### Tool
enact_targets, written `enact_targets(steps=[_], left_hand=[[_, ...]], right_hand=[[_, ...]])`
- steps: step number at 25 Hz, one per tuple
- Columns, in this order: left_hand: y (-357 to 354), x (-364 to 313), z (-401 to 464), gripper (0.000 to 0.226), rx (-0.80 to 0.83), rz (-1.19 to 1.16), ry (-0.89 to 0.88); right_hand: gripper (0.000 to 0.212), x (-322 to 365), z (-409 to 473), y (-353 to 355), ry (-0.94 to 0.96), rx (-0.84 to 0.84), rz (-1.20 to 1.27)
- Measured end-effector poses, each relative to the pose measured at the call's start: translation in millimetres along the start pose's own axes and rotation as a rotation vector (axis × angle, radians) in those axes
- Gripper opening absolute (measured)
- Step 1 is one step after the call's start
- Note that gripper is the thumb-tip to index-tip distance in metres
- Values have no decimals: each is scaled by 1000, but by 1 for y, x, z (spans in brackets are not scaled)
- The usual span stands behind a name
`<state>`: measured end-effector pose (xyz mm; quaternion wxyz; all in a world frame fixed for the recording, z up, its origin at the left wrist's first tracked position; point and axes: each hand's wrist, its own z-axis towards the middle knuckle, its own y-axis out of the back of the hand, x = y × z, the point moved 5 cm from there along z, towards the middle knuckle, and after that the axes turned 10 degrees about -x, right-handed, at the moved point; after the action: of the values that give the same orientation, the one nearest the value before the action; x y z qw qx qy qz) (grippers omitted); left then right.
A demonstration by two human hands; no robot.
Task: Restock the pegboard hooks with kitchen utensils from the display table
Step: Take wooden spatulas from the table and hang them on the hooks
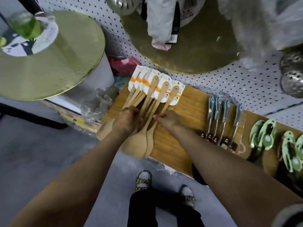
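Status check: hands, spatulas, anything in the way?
Left hand grips the wooden spatulas on the display table. Right hand pinches one handle. Packaged peelers lie to the right, apart.

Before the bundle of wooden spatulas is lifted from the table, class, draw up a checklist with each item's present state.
1. Left hand grips the wooden spatulas: ok.
2. Right hand pinches a handle: ok.
3. All spatulas gathered in the grip: cannot tell.
4. Card tags lie fanned, not tangled: ok.
5. Free hook on the pegboard: cannot tell.
6. Packaged peelers lie apart from the bundle: ok.
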<state>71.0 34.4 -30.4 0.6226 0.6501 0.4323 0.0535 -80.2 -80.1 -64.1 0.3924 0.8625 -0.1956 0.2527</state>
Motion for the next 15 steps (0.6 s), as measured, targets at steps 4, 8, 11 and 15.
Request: enact_targets(steps=[4, 8, 11, 15], left_hand=[[-9, 22, 24, 35, 43, -41, -5], [-17, 25, 32, 38, 57, -92, -44], [-22, 23, 37, 40, 65, -112, -25], [-27, 12, 45, 39, 20, -96, 4]], right_hand=[[37, 1, 30, -49, -165, -54, 61], [20, -2, 19, -39, -289, -93, 197], [18, -8, -7, -25, -319, -127, 426], [15, -15, -32, -10, -342, -166, 517]])
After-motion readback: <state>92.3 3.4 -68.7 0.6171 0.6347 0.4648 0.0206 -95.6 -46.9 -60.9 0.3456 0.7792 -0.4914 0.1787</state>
